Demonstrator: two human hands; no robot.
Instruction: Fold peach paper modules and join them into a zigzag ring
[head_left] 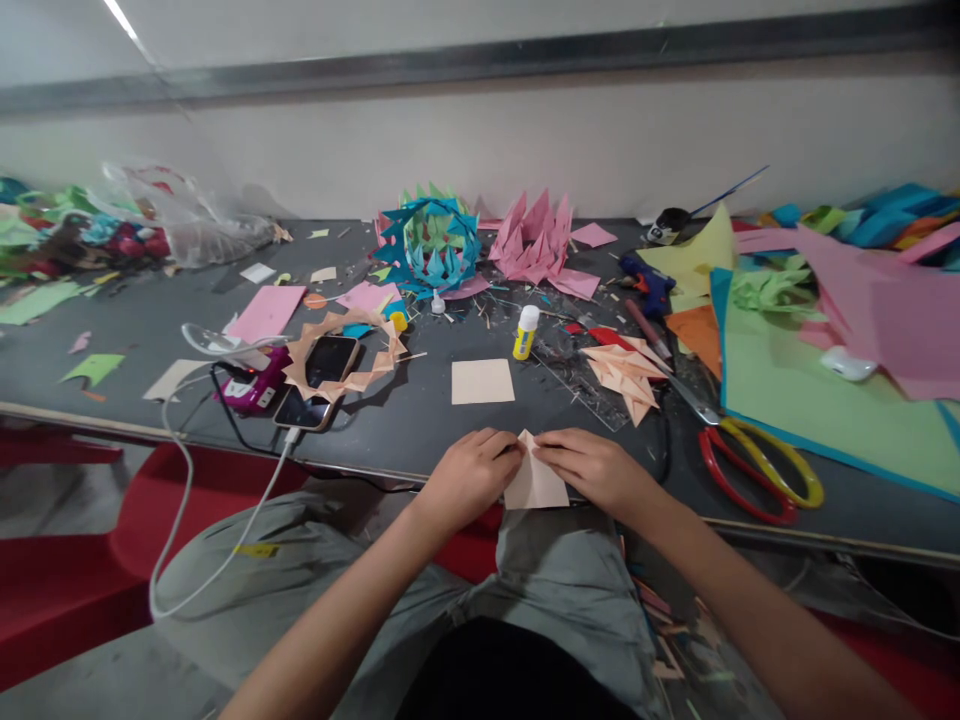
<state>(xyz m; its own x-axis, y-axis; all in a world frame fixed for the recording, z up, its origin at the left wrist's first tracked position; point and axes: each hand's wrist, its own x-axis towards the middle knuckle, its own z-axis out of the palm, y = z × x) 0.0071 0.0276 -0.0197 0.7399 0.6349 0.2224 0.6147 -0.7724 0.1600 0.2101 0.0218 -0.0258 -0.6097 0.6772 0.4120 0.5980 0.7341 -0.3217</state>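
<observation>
A small peach sheet of paper [537,484], its top corners folded in to a point, lies at the table's front edge. On the left of that point, my left hand [480,462] presses the paper with its fingers together. My right hand [592,462] does the same on the right side. Just beyond them rests a flat peach paper square [483,382]. A glue stick [526,333] with a white cap stands upright behind it. To the right is a pile of folded peach paper pieces [624,378].
Scissors [750,460] with red and yellow handles lie right, beside large coloured sheets [795,400]. A peach paper ring [300,362] rests over phones [330,365] and a purple power adapter [255,385] at left. Blue [427,225] and pink [534,240] folded-paper pieces stand at the back.
</observation>
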